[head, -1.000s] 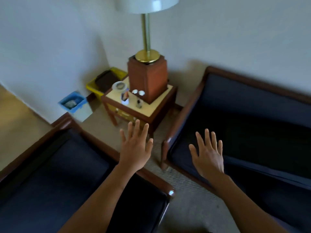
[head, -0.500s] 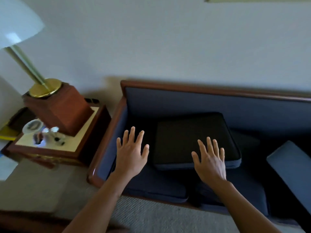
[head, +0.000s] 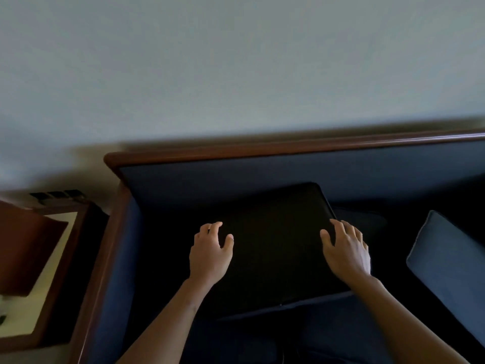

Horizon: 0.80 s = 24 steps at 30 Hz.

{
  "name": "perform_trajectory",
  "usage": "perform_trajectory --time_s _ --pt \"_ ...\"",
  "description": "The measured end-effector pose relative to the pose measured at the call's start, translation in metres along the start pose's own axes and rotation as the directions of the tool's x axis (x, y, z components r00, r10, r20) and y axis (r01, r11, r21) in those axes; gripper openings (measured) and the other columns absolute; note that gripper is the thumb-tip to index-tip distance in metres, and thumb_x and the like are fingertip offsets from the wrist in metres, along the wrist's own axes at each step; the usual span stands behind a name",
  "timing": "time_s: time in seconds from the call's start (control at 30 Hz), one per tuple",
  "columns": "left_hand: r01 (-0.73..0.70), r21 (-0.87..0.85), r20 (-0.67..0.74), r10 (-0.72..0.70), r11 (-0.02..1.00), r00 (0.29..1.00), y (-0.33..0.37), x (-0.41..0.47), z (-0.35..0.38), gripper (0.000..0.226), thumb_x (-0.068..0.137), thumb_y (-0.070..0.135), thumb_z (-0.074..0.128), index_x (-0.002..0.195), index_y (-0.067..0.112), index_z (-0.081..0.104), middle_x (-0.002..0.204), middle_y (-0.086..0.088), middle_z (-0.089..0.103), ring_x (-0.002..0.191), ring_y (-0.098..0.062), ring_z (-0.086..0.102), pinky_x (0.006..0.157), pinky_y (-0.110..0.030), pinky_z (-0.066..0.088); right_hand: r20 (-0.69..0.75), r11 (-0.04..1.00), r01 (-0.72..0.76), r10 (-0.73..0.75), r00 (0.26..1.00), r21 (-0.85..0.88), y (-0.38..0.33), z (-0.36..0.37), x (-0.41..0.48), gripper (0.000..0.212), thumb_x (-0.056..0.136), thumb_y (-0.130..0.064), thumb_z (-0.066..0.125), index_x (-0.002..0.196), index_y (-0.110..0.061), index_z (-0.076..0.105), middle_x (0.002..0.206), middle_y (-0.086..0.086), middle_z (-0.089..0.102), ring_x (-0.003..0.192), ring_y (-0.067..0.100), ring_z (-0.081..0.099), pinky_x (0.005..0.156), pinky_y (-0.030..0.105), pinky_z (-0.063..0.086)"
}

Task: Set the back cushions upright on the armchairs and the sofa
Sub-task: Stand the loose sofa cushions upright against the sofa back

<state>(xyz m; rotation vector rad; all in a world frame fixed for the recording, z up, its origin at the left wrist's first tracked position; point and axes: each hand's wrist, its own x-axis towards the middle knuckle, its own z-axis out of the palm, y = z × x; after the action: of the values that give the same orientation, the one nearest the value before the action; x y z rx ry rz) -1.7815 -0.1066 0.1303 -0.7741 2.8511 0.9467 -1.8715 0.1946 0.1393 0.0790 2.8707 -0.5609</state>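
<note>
A dark back cushion [head: 275, 248] lies flat on the seat of the blue sofa [head: 236, 174], which has a brown wooden frame. My left hand [head: 210, 253] rests at the cushion's left edge with its fingers curling over it. At the cushion's right edge sits my right hand [head: 346, 250], fingers bent around the side. Another blue cushion [head: 446, 261] lies tilted on the seat at the far right, apart from both hands.
A wooden side table [head: 52, 271] with a pale top stands left of the sofa arm, carrying a red-brown lamp base [head: 23, 248]. A plain wall [head: 236, 61] rises behind the sofa back.
The view has turned from the armchairs and side table to the sofa. Both hands have moved forward from mid-air onto the flat cushion's two sides, and their fingers have curled.
</note>
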Motion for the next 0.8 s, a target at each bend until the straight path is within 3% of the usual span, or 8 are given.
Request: perform_trajectory --time_s 0.17,0.23,0.33,0.4,0.53,0.63,0.8 --pt "0.304 -0.114 0.102 -0.293 0.946 0.951 -0.024 0.077 0.055 0.057 0.101 0.048 0.065 0.151 0.023 0.051 0.151 -0.007 0.051 0.114 -0.017 0.063 0.082 -0.030 0.050 0.073 0.982 -0.178 0.173 0.982 0.067 0.002 0.031 0.079 0.060 0.106 -0.053 0.044 0.156 -0.019 0.041 0.159 0.010 0.045 0.143 0.034 0.042 0.106 0.058 0.046" --pt "0.420 -0.127 0.125 -0.406 0.899 0.905 -0.039 0.103 0.080 0.062 0.100 0.049 0.066 0.153 0.021 0.049 0.153 -0.011 0.049 0.118 -0.025 0.065 0.078 -0.031 0.049 0.090 0.971 -0.229 0.222 0.971 0.073 0.008 0.048 0.111 0.064 0.106 -0.054 0.043 0.158 -0.016 0.038 0.160 0.013 0.043 0.142 0.037 0.042 0.105 0.058 0.046" --pt "0.568 -0.066 0.157 -0.554 0.820 0.818 -0.067 0.137 0.112 0.077 0.099 0.057 0.064 0.159 0.016 0.040 0.160 -0.017 0.041 0.132 -0.037 0.059 0.093 -0.046 0.057 0.127 0.957 -0.285 0.277 0.952 0.053 0.017 0.077 0.153 0.073 0.105 -0.058 0.042 0.160 -0.012 0.030 0.162 0.018 0.039 0.143 0.042 0.040 0.108 0.062 0.042" --pt "0.629 -0.037 0.182 -0.614 0.776 0.768 -0.088 0.156 0.129 0.092 0.096 0.067 0.062 0.164 0.013 0.031 0.165 -0.020 0.033 0.141 -0.043 0.050 0.105 -0.056 0.053 0.133 0.949 -0.313 0.307 0.942 0.028 0.022 0.095 0.175 0.082 0.103 -0.065 0.040 0.162 -0.011 0.024 0.162 0.020 0.039 0.143 0.045 0.041 0.108 0.063 0.041" --pt "0.754 -0.174 0.219 -0.722 0.633 0.656 -0.123 0.184 0.153 0.129 0.070 0.089 0.070 0.166 0.016 0.025 0.166 -0.018 0.035 0.143 -0.045 0.048 0.108 -0.056 0.048 0.035 0.962 -0.247 0.252 0.967 -0.116 0.035 0.122 0.200 0.093 0.094 -0.081 0.035 0.156 -0.011 0.028 0.147 0.024 0.053 0.124 0.048 0.057 0.088 0.058 0.049" --pt "0.774 -0.246 0.223 -0.743 0.583 0.631 -0.141 0.195 0.173 0.137 0.060 0.093 0.073 0.166 0.022 0.025 0.164 -0.016 0.041 0.145 -0.044 0.047 0.112 -0.056 0.044 -0.053 0.959 -0.254 0.249 0.967 -0.124 0.043 0.136 0.208 0.092 0.087 -0.090 0.032 0.141 -0.016 0.037 0.124 0.024 0.064 0.105 0.050 0.065 0.075 0.052 0.044" --pt "0.781 -0.308 0.230 -0.755 0.543 0.615 -0.158 0.200 0.192 0.151 0.046 0.097 0.073 0.169 0.030 0.015 0.171 -0.013 0.029 0.154 -0.044 0.032 0.120 -0.060 0.032 -0.083 0.943 -0.299 0.289 0.954 -0.145 0.053 0.145 0.215 0.097 0.082 -0.096 0.031 0.142 -0.019 0.038 0.116 0.026 0.067 0.101 0.051 0.066 0.078 0.054 0.047"
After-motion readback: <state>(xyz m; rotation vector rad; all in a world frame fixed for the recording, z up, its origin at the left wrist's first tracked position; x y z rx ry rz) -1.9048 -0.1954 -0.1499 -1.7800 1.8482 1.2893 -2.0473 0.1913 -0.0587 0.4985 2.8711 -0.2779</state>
